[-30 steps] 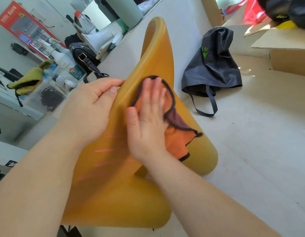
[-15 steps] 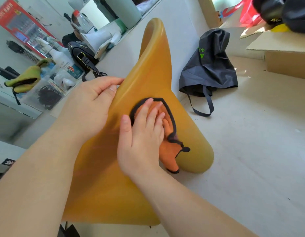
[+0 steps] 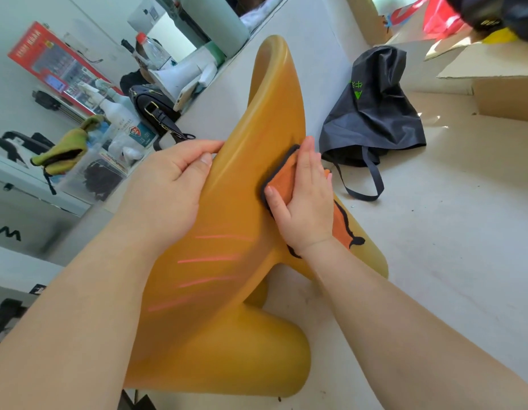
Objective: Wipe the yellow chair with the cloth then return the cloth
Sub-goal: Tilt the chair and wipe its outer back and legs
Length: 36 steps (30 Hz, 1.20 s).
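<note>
The right hand (image 3: pixel 304 199) lies flat on the orange, black-edged cloth (image 3: pixel 282 179), with its fingers straight and together and its thumb laid across the cloth's near edge, pressing the cloth against the right-hand rim of the yellow chair (image 3: pixel 227 291) in the middle of the frame. A tail of the cloth trails out below the wrist, down the chair's rim. The left hand (image 3: pixel 171 184) grips the opposite rim, fingers curled over the edge and thumb on the near face. The chair fills the centre of the frame, its narrow end pointing to the top, its rounded base at the bottom, on the pale floor (image 3: pixel 449 232). Just right of the chair's upper part a black bag (image 3: pixel 372 113) slumps on the floor, its strap looping toward the cloth. Cardboard boxes (image 3: pixel 493 84) sit at the upper right. At the left of the frame stand a white spray bottle (image 3: pixel 118 113), a black handbag (image 3: pixel 150 108) and a yellow-green rag (image 3: pixel 61 149).
</note>
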{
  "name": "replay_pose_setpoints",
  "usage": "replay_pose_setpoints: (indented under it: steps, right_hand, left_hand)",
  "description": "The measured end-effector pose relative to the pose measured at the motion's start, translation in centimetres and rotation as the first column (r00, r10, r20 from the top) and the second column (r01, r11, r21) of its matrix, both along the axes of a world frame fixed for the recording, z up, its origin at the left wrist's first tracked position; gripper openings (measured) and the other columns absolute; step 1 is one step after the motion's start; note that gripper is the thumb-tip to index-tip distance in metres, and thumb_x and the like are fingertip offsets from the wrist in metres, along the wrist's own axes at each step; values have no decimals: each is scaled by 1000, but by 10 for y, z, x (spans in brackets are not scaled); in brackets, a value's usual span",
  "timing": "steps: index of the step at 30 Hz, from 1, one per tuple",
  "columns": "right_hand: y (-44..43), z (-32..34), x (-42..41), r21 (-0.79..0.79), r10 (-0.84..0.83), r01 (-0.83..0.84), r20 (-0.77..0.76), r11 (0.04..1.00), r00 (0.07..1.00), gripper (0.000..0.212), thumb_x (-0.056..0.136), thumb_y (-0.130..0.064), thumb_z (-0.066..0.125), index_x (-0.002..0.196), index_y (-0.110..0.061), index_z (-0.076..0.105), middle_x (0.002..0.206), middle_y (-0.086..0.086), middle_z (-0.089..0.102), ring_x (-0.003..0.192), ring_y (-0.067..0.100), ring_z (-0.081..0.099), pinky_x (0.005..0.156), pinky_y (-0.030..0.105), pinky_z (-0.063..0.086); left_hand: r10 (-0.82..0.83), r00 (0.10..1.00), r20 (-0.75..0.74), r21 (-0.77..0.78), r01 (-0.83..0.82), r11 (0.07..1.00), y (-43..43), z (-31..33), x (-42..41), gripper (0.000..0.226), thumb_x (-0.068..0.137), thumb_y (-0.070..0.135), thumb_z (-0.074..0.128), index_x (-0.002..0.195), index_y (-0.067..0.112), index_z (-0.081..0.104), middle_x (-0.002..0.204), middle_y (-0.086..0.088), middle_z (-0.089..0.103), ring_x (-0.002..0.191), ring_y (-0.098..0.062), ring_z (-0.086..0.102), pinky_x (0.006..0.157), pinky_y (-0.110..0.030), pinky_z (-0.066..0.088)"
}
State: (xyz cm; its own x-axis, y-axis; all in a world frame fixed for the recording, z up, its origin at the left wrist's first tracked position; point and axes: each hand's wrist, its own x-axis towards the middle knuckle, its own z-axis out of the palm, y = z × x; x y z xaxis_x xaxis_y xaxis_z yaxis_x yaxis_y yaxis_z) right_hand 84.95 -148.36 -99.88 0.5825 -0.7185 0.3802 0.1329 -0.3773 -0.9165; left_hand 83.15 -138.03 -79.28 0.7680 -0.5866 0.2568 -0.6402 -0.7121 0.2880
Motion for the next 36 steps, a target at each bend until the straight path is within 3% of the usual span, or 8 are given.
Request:
replay_pose_setpoints:
  steps: [7,12,16,21,26,31,34,36]
  right_hand:
    - [83,61,-20,32,-48,41,249,999,967,90,99,-66,14,158,0,7,167,20,-1,156,39,-2,124,59,7]
    - [101,8,-18,-150,-16,40,155,988,988,86,98,-63,31,160,-24,-14,168,9,-14,156,37,-9,121,66,1]
    - [42,31,-5,53,-75,75,11,996,997,86,92,-68,22,162,-25,-5,170,6,-9,157,29,-9,123,60,-2]
    - [0,87,2,281,-29,-17,157,960,987,85,92,-68,10,163,-23,0,171,1,-3,157,22,-2,125,54,3]
    - [62,81,-20,57,-30,12,342,998,939,64,105,-46,28,162,-24,10,171,1,-5,157,28,-11,124,59,2]
    - [66,22,-16,-44,0,6,134,999,991,78,99,-67,19,161,-28,-8,168,-6,-19,156,26,-15,123,59,-6]
    - [16,40,-4,152,-5,2,15,988,1000,84,92,-70,15,162,-28,-4,171,-3,-7,157,23,-7,124,59,-1]
    - [-22,65,6,330,69,-84,58,940,996,83,91,-73,11,161,-33,-4,171,-3,-4,157,24,-2,123,60,1]
  left_hand:
    - [-54,999,-10,-27,53,998,0,1,4,32,103,21,47,113,40,70,104,26,69,99,10,60,86,-12,43]
    - [-29,995,-98,-70,23,997,0,2,0,32,104,22,47,116,38,71,102,25,71,95,8,63,83,-16,47]
    - [-19,992,-125,-82,9,997,-1,3,-4,32,104,22,46,116,39,71,104,22,71,97,5,64,89,-23,49]
    - [-27,988,-154,-131,7,991,-4,4,-4,35,103,19,49,105,45,72,101,24,72,94,4,66,87,-26,51]
    - [-91,980,-176,-155,64,986,-4,5,-4,36,101,10,50,106,38,72,103,24,72,98,9,64,85,-7,45]
    - [-30,978,-208,-144,-1,990,-3,6,-6,34,103,19,49,105,45,71,103,23,72,94,8,65,80,-14,45]
    - [-15,977,-212,-143,-16,990,-4,7,-7,34,103,21,48,104,47,71,102,24,72,91,7,65,78,-16,46]
    - [-8,977,-211,-138,-21,990,-6,7,-7,35,103,21,48,102,48,70,99,27,71,88,8,66,71,-12,49]
